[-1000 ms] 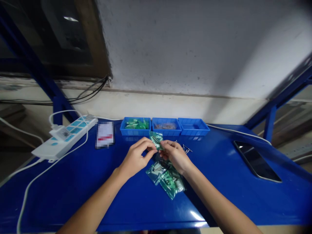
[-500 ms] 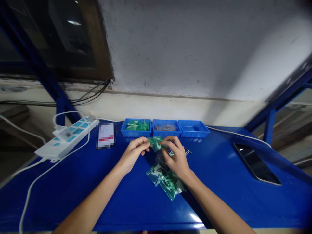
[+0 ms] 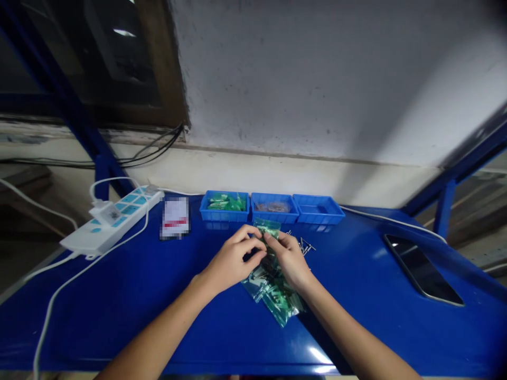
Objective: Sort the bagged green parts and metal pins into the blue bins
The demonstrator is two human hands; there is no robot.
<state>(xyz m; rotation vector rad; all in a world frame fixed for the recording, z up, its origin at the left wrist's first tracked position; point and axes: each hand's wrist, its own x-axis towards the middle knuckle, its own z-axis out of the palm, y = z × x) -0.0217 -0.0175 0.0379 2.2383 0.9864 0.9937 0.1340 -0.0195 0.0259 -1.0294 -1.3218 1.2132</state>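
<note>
Both my hands meet over the middle of the blue table (image 3: 119,295). My left hand (image 3: 232,261) and my right hand (image 3: 289,258) pinch a small clear bag with green parts (image 3: 268,227) between their fingertips, holding it upright. Just below the hands lies a pile of similar small bags (image 3: 277,295). A few loose metal pins (image 3: 303,245) lie right of my right hand.
Three small blue trays stand in a row at the back: the left tray (image 3: 224,206) holds green parts, the middle tray (image 3: 274,207) brownish ones, the right tray (image 3: 319,208) looks bare. A white power strip (image 3: 111,220), a card (image 3: 175,217) and a phone (image 3: 422,269) also lie here.
The small bag went from lying sideways between my hands to standing upright. Both hands have drawn closer together and shifted slightly right.
</note>
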